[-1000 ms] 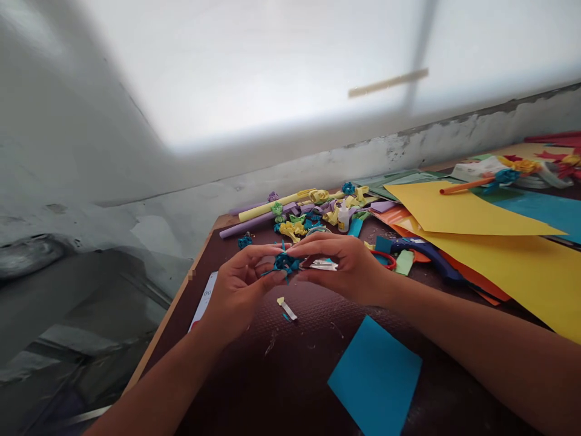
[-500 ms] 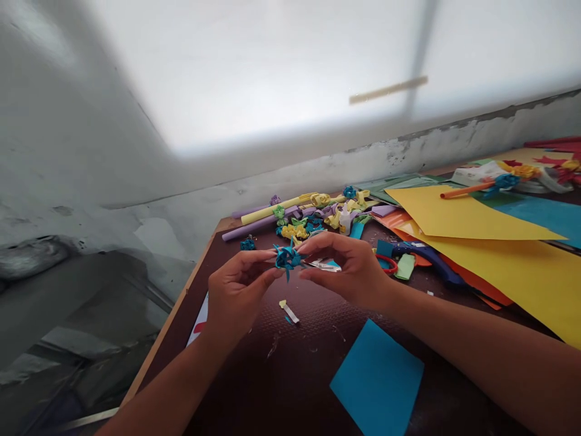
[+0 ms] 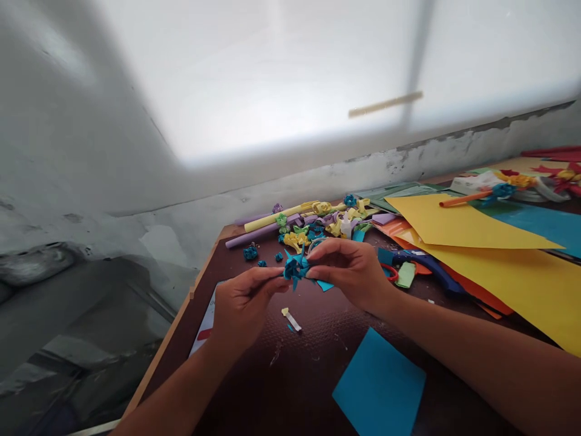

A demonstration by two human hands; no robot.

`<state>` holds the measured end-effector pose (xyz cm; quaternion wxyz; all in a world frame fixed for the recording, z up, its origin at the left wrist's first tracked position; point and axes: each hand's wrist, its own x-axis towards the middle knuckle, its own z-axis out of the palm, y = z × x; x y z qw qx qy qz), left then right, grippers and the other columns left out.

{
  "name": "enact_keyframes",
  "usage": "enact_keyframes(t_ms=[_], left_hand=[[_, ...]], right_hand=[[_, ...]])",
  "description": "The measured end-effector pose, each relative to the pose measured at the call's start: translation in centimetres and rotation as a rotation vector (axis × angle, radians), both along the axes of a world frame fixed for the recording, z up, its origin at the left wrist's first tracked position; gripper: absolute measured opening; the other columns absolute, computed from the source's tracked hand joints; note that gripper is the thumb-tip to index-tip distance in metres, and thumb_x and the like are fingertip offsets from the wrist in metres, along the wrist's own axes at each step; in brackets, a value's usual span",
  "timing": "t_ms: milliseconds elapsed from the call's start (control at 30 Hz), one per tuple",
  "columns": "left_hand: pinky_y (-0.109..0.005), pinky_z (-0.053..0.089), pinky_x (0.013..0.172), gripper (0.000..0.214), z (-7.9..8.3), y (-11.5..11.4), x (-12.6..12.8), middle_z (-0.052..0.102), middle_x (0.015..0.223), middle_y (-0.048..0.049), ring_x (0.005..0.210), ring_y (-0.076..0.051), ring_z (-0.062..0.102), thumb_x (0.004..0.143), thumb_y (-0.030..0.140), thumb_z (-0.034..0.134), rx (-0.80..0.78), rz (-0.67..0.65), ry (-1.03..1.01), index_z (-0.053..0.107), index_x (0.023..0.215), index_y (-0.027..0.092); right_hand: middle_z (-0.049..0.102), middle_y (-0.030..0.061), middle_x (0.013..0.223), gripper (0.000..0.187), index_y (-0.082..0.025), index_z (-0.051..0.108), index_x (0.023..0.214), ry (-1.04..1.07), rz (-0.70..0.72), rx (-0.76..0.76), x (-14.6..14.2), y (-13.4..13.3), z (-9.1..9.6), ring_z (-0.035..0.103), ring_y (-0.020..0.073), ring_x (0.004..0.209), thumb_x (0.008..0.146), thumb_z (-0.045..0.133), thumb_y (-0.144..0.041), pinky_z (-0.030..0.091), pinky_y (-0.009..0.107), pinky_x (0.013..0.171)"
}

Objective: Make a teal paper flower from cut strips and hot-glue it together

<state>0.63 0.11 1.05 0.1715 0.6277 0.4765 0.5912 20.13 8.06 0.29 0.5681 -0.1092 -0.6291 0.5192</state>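
- Right hand (image 3: 363, 272) is pinching the blue flower (image 3: 296, 268), thumb and finger close together; left hand (image 3: 242, 297) is touching its other edge, can't tell if it's gripping.
- Flower's hanging above the table (image 3: 290, 378), between both hands.
- From where I'm standing, squeezing hard could be crushing the petals (image 3: 295, 282), and uneven tugging could be tearing one.

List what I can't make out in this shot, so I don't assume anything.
Blue paper flower: head view, right end partly covered by the right hand.
Phone: head view, partly hidden by the left hand; display too small to read.
Red loop: head view, whatever it joins is behind the right hand.
Blue sheet: head view, bottom corner cut off by the lower edge.
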Motion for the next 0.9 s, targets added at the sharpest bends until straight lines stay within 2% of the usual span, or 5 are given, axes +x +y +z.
enact_keyframes(t_ms=[100, 300, 533, 733, 900], left_hand=[[-0.026, 0.059, 0.065, 0.006, -0.1, -0.1, -0.1, 0.081, 0.077, 0.0009, 0.069, -0.017, 0.075, 0.085, 0.023, 0.078, 0.041, 0.013, 0.069, 0.081, 0.090, 0.025], [-0.026, 0.057, 0.064, 0.002, -0.2, -0.3, 0.1, 0.081, 0.081, 0.0006, 0.068, -0.016, 0.073, 0.086, 0.024, 0.078, 0.133, 0.071, 0.207, 0.079, 0.087, 0.024], [-0.027, 0.060, 0.074, 0.018, -0.5, -0.3, -0.7, 0.082, 0.096, -0.0024, 0.081, -0.019, 0.078, 0.094, 0.015, 0.065, 0.279, 0.083, 0.419, 0.077, 0.102, 0.025], [-0.028, 0.060, 0.087, 0.036, -0.3, -0.5, -1.1, 0.081, 0.110, -0.0042, 0.095, -0.020, 0.078, 0.092, 0.003, 0.061, 0.422, 0.037, 0.545, 0.074, 0.116, 0.026], [-0.030, 0.060, 0.088, 0.036, 0.1, -0.8, -0.8, 0.082, 0.109, -0.0036, 0.096, -0.021, 0.078, 0.092, 0.003, 0.061, 0.437, 0.049, 0.523, 0.076, 0.116, 0.027]], right_hand=[[0.074, 0.0017, 0.076, 0.026, -0.020, 0.077, 0.079, -0.033, -0.028, 0.026, 0.0, 0.0, 0.0, 0.069, 0.0152, 0.069, 0.065, 0.096, -0.032, 0.059, 0.027, 0.059], [0.075, 0.0032, 0.078, 0.024, -0.021, 0.075, 0.072, -0.019, -0.077, 0.189, 0.3, -0.2, 0.1, 0.071, 0.0171, 0.073, 0.066, 0.096, -0.032, 0.060, 0.030, 0.062], [0.076, 0.0043, 0.079, 0.020, -0.022, 0.078, 0.077, -0.135, -0.119, 0.347, 0.6, -0.3, 0.4, 0.071, 0.0172, 0.072, 0.074, 0.091, -0.037, 0.062, 0.033, 0.068], [0.078, 0.0034, 0.084, 0.021, -0.022, 0.076, 0.082, -0.083, -0.117, 0.259, 0.5, -0.4, 0.4, 0.075, 0.0173, 0.077, 0.071, 0.093, -0.027, 0.064, 0.028, 0.068], [0.079, 0.0011, 0.085, 0.033, -0.025, 0.074, 0.103, -0.075, -0.117, 0.169, 0.7, -0.8, 0.5, 0.076, 0.0172, 0.077, 0.074, 0.090, -0.022, 0.063, 0.024, 0.062]])
